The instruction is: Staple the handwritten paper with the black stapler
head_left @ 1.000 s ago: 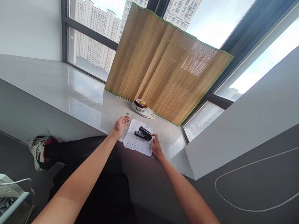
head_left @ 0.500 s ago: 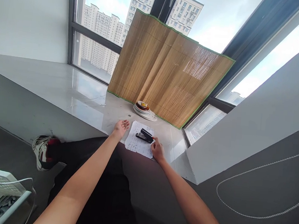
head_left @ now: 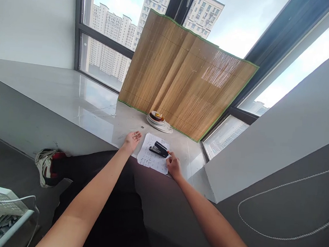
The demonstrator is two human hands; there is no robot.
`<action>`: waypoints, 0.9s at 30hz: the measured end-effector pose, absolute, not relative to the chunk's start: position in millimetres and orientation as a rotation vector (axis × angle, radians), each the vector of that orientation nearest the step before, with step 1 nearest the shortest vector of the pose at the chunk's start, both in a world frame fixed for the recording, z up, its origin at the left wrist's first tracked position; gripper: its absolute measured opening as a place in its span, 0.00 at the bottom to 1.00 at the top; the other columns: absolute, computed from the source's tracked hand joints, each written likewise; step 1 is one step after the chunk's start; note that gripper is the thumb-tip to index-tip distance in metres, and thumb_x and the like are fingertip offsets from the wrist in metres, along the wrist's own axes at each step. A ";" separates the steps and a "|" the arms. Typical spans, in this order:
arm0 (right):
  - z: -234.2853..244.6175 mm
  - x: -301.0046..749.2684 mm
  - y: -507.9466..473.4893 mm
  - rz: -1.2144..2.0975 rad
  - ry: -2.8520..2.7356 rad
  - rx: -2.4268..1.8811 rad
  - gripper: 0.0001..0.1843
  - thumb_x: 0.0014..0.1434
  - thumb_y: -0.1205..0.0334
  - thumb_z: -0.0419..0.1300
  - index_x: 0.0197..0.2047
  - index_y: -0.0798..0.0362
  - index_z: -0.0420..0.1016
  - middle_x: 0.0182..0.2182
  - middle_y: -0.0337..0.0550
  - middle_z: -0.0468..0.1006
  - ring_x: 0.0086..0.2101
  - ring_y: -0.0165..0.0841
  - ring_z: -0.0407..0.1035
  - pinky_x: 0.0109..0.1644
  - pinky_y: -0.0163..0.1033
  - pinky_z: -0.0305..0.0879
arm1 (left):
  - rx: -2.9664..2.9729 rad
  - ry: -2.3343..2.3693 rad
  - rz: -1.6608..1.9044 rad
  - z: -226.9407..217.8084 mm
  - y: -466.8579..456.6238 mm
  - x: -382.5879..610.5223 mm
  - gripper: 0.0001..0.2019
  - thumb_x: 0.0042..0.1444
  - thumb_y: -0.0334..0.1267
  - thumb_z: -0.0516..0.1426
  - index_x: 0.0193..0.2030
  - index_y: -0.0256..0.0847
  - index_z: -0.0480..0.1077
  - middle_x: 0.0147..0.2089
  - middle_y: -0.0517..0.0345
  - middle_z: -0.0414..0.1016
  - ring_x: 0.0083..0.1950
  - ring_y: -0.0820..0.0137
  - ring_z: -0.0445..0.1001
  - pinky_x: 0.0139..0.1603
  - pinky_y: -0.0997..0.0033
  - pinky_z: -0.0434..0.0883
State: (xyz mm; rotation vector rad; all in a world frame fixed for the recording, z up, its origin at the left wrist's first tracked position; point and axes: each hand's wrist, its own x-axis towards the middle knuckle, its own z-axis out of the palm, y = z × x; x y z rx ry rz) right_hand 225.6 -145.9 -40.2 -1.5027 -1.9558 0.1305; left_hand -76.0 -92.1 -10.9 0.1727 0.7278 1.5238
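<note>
A black stapler (head_left: 159, 149) lies on a white sheet of paper (head_left: 149, 161) covered in dark handwriting or marks. Its top arm is swung up from its base, the two parting toward the left. My right hand (head_left: 173, 166) is at the stapler's right end, index finger extended to it and the other fingers curled in. Whether the fingertip touches it, I cannot tell. Left of the paper, my left hand (head_left: 132, 140) rests palm up near the sill's edge, fingers apart and nothing in it.
Behind the paper, a stack of plates (head_left: 157, 121) stands on the tiled sill (head_left: 102, 112). A bamboo mat (head_left: 183, 75) leans against the windows. A small dark piece (head_left: 142, 127) lies near the plates. At lower left is a white container (head_left: 14, 225) with grey pieces; a bead cord (head_left: 240, 214) hangs right.
My left hand has shifted very slightly left, away from the paper. My right hand and the stapler stay almost where they were.
</note>
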 end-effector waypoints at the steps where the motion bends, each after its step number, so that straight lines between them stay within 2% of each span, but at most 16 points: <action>1: -40.2 225.4 -146.2 0.128 -1.950 -1.508 0.27 0.60 0.61 0.49 0.58 0.57 0.78 0.19 0.31 0.65 0.22 0.33 0.61 0.33 0.37 0.55 | 0.168 0.727 1.524 -10.6 -92.5 -76.4 0.15 0.73 0.35 0.48 0.45 0.39 0.77 0.50 0.44 0.83 0.57 0.63 0.82 0.71 0.61 0.69; 10: -40.5 225.1 -146.0 0.121 -1.956 -1.488 0.27 0.60 0.60 0.50 0.58 0.56 0.77 0.19 0.32 0.66 0.23 0.34 0.61 0.33 0.38 0.54 | 0.176 0.709 1.516 -8.6 -95.0 -76.7 0.16 0.73 0.37 0.47 0.47 0.40 0.77 0.52 0.42 0.82 0.63 0.61 0.79 0.76 0.56 0.64; 14: -41.2 225.7 -147.8 0.150 -1.968 -1.445 0.27 0.61 0.60 0.50 0.62 0.54 0.71 0.20 0.30 0.65 0.23 0.34 0.62 0.32 0.37 0.54 | 0.208 0.681 1.509 -7.3 -98.1 -77.1 0.17 0.72 0.39 0.48 0.50 0.40 0.78 0.54 0.42 0.83 0.65 0.58 0.78 0.76 0.53 0.63; 18: -37.1 226.8 -146.5 0.175 -1.923 -1.400 0.25 0.63 0.57 0.51 0.62 0.51 0.67 0.20 0.26 0.63 0.22 0.32 0.60 0.34 0.37 0.59 | 0.247 0.616 1.532 -5.3 -102.9 -77.1 0.18 0.73 0.42 0.48 0.50 0.40 0.79 0.61 0.42 0.81 0.68 0.57 0.76 0.77 0.54 0.63; 20: -30.4 226.0 -140.9 0.170 -1.907 -1.380 0.22 0.63 0.53 0.54 0.58 0.50 0.69 0.25 0.31 0.70 0.27 0.33 0.65 0.37 0.38 0.64 | 0.257 0.582 1.544 -4.1 -104.3 -76.7 0.19 0.73 0.43 0.48 0.50 0.39 0.79 0.66 0.42 0.78 0.70 0.57 0.74 0.77 0.54 0.63; 22: -21.4 223.1 -132.2 0.165 -1.911 -1.359 0.23 0.61 0.48 0.59 0.56 0.50 0.71 0.38 0.42 0.78 0.36 0.37 0.72 0.43 0.42 0.69 | 0.257 0.546 1.556 -3.1 -104.4 -75.9 0.20 0.73 0.44 0.47 0.51 0.39 0.79 0.69 0.42 0.75 0.71 0.56 0.73 0.77 0.54 0.62; 24: -12.4 217.9 -122.4 0.180 -1.946 -1.342 0.27 0.58 0.46 0.64 0.56 0.50 0.73 0.49 0.50 0.79 0.46 0.42 0.74 0.50 0.46 0.72 | 0.264 0.476 1.580 -2.4 -103.9 -74.5 0.22 0.74 0.46 0.46 0.52 0.38 0.79 0.70 0.42 0.74 0.73 0.56 0.71 0.78 0.54 0.60; 27: -3.6 208.6 -111.1 0.235 -2.044 -1.326 0.30 0.52 0.48 0.71 0.57 0.48 0.77 0.55 0.51 0.80 0.53 0.46 0.75 0.56 0.50 0.72 | 0.297 0.321 1.641 -2.6 -103.5 -70.9 0.25 0.75 0.49 0.44 0.54 0.39 0.78 0.72 0.43 0.73 0.75 0.57 0.69 0.79 0.55 0.58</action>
